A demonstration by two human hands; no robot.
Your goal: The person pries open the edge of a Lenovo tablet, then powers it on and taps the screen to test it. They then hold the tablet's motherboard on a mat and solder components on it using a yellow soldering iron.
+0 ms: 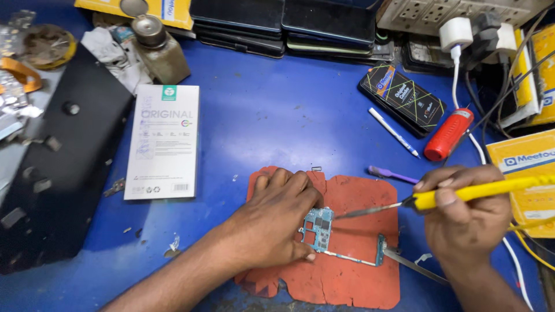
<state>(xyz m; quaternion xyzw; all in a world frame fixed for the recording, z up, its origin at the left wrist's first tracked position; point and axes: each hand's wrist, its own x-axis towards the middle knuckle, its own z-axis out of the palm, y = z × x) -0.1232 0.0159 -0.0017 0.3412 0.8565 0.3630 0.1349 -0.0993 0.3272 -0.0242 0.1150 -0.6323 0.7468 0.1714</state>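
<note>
My left hand (277, 216) lies palm down on the red mat (358, 271), fingers spread narrow, pinning the left edge of the circuit board (319, 227). The board lies flat near the middle of the mat, which sits at the near edge of the blue worktop (272, 115). A thin strip runs from the board rightward to a small connector part (381, 250).

My right hand (465, 216) is closed around the yellow iron (480, 190), held like a pen. Its metal tip (361, 212) points left and meets the board's upper right edge. A pair of tweezers (413, 264) lies on the mat's right edge, just beside the connector part.

Far of the mat lie a purple brush (393, 174), a white pen (393, 132), a red cylinder (449, 134) and a black packet (402, 98). A white box (163, 141) lies to the left, with a black case (55, 162) beyond it. Stacked phones (283, 26) line the far edge.
</note>
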